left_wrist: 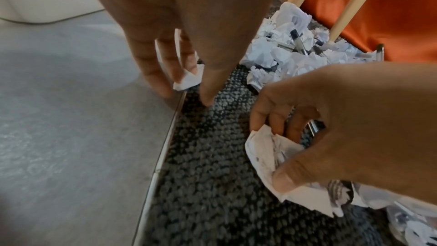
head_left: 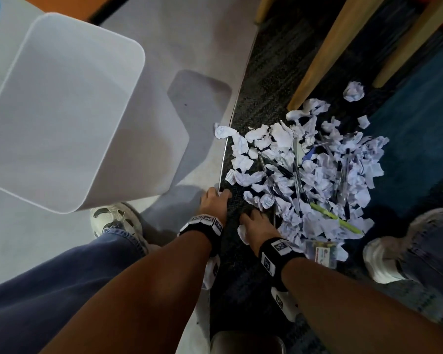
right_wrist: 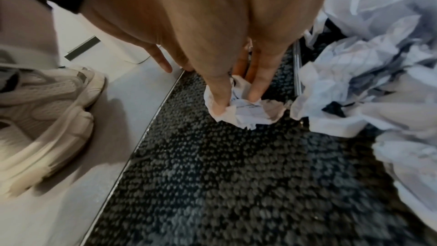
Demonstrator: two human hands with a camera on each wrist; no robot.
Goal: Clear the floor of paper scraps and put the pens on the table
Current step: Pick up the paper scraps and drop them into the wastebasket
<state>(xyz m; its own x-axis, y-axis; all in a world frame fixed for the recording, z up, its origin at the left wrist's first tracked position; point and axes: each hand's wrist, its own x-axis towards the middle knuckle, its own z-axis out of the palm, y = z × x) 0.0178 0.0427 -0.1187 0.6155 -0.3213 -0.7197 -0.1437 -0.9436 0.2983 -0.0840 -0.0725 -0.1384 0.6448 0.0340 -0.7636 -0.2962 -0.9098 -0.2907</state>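
Crowding the dark carpet (head_left: pixel 251 103) is a heap of paper scraps (head_left: pixel 315 175), with clear pens (head_left: pixel 297 190) and a green pen (head_left: pixel 335 218) lying tangled in it, just off the metal strip (head_left: pixel 225 159) that edges the carpet against the pale floor (head_left: pixel 184 37). A white bin (head_left: pixel 62 111) is standing on the pale floor near that strip, and wooden legs (head_left: pixel 325 49) are rising at the heap's far edge. A shoe (head_left: pixel 115 218) is sitting on the pale floor by the bin, another (head_left: pixel 384 261) on the carpet beside the heap. The left hand (left_wrist: pixel 187 31) is pointing fingers-down over the strip, pinching a small white scrap (left_wrist: pixel 189 79) between its fingers. The right hand (right_wrist: pixel 227 31) is reaching down at the heap's near edge, thumb and fingers closing round a crumpled scrap (right_wrist: pixel 246 111) on the carpet.
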